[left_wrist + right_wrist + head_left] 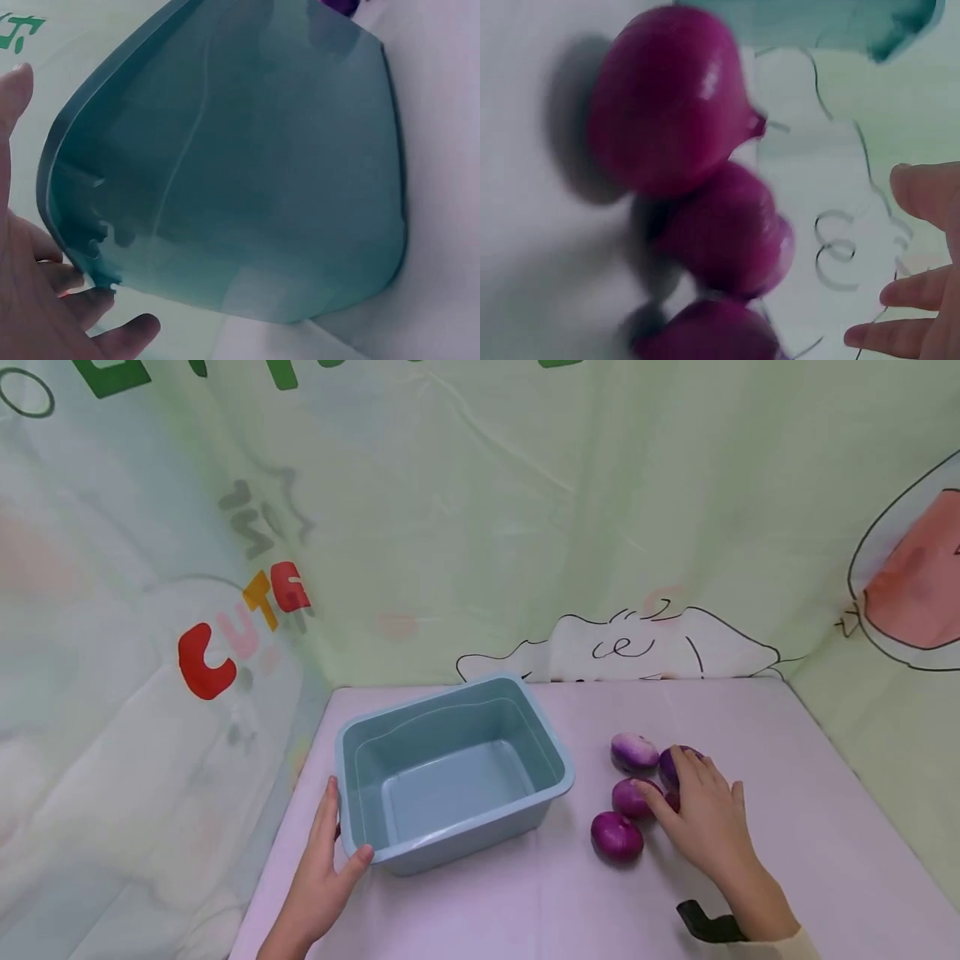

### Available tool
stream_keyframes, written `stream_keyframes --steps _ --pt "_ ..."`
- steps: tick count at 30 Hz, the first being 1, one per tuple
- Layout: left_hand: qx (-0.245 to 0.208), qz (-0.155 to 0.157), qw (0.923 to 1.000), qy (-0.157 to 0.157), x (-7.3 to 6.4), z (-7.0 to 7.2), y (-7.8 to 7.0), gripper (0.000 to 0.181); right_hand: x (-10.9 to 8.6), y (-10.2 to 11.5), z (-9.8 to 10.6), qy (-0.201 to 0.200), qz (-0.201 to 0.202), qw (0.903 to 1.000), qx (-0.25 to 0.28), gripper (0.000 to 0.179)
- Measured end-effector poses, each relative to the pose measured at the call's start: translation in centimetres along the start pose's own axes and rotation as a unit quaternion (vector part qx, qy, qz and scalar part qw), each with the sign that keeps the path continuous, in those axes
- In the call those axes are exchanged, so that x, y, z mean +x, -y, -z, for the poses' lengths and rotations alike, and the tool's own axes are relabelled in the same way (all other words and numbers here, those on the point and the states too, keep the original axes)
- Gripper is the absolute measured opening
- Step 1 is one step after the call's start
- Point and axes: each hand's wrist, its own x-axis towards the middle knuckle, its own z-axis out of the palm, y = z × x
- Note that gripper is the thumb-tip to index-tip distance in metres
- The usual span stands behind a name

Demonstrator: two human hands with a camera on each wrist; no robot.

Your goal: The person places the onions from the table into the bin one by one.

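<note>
A light blue plastic basin (453, 847) stands on the left part of the table, its inside bare. My left hand (318, 868) is at its left end, fingers along the outer wall and thumb at the front corner of the rim. The left wrist view shows the fingertips (135, 334) by the basin's edge. Several red onions lie grouped right of the basin. The front onion (617, 837) and a paler one (634, 751) show clearly. My right hand (707, 822) reaches over the others with fingers spread, partly hiding a dark onion (667, 770).
A pale pink cloth (480, 914) covers the table. Printed curtains (420, 543) hang along its back and sides. The basin's right end lies a short way from the onions, and a black strap (708, 925) crosses the right wrist.
</note>
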Motion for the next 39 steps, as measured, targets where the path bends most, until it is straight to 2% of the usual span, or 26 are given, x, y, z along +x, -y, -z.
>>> stream_keyframes --steps 7,12,15,20,27,33,39 --pt "-0.017 0.062 0.9979 0.004 -1.0 -1.2 0.1 0.114 -2.2 -3.2 -0.3 0.036 -0.059 0.9976 -0.004 0.099" --pt "-0.046 0.092 0.9947 0.009 -1.0 -1.5 0.1 0.114 -3.0 -4.7 -0.7 0.086 -0.103 0.9907 -0.017 0.11" --pt "-0.056 0.093 0.9941 0.004 -1.0 -1.6 0.1 0.112 -3.1 -5.5 -1.1 0.109 -0.129 0.9855 -0.019 0.11" --pt "-0.06 0.087 0.9943 -0.007 -1.1 -1.8 0.3 0.107 -2.3 -6.5 -1.8 0.122 -0.16 0.9793 -0.025 0.103" --pt "-0.068 0.087 0.9938 -0.013 -1.1 -1.9 0.2 0.105 -1.6 -7.2 -2.4 0.15 -0.191 0.9694 -0.031 0.115" --pt "-0.065 0.082 0.9944 -0.018 -1.1 -2.0 0.1 0.102 -1.6 -6.9 -2.2 0.151 -0.2 0.968 -0.023 0.114" --pt "-0.064 0.088 0.994 -0.016 -1.0 -2.1 -0.1 0.103 -2.1 -6.3 -1.6 0.141 -0.235 0.9618 -0.001 0.113"
